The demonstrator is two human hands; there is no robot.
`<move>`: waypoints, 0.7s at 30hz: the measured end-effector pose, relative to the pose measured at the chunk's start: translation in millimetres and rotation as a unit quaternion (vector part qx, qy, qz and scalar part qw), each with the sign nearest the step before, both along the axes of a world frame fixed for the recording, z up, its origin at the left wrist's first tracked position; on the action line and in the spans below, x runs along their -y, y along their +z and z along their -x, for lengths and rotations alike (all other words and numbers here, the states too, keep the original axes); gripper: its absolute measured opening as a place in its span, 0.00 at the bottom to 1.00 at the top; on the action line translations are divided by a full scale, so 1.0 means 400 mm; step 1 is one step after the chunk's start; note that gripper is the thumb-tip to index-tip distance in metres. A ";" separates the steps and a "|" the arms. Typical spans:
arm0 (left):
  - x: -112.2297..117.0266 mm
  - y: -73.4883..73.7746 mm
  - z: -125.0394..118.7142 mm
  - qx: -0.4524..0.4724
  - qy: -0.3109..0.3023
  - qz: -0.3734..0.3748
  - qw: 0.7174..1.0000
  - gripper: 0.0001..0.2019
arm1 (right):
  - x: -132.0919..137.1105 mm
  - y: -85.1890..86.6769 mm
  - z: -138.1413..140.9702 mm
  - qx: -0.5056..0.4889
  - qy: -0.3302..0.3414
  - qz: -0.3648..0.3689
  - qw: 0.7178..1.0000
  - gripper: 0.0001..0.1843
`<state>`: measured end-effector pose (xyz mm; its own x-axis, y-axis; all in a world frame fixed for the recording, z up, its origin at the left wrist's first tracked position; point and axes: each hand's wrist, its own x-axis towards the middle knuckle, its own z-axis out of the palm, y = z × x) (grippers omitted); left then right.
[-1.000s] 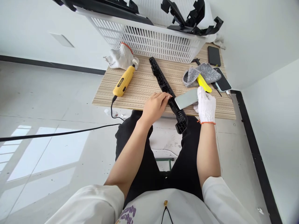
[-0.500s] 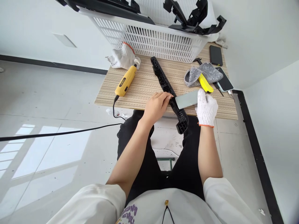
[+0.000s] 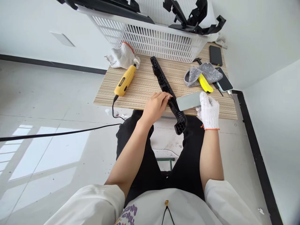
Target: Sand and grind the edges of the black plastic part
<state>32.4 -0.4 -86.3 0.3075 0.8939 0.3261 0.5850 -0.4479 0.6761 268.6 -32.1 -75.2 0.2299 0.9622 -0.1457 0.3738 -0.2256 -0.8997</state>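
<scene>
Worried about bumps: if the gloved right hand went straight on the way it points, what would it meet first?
Probably the yellow knife at the grey cloth, just beyond the right hand.

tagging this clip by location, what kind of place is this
Probably a small workshop bench: white basket of black plastic parts, corded yellow rotary tool, long black part under the left hand.

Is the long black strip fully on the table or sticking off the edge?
Sticking off: the black strip lies on the table, its near end past the front edge, left hand on it.
</scene>
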 end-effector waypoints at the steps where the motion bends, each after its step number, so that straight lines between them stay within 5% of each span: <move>1: -0.001 0.000 -0.001 0.000 0.000 0.000 1.000 0.15 | 0.005 0.002 -0.007 -0.024 -0.026 -0.007 0.999 0.32; 3: -0.001 -0.001 -0.002 0.000 0.000 0.002 1.000 0.15 | 0.018 0.011 -0.022 -0.063 -0.051 -0.018 0.997 0.29; 9: 0.000 -0.003 -0.006 0.004 0.000 0.001 1.000 0.15 | 0.032 0.046 -0.045 -0.141 0.013 -0.029 0.989 0.28; 15: 0.001 -0.004 -0.007 -0.002 0.004 -0.003 1.000 0.15 | 0.037 0.051 -0.038 -0.117 0.010 -0.009 0.993 0.19; 21: -0.002 -0.009 -0.007 -0.004 0.002 -0.015 1.000 0.15 | 0.056 0.045 -0.017 -0.127 0.168 0.062 0.976 0.23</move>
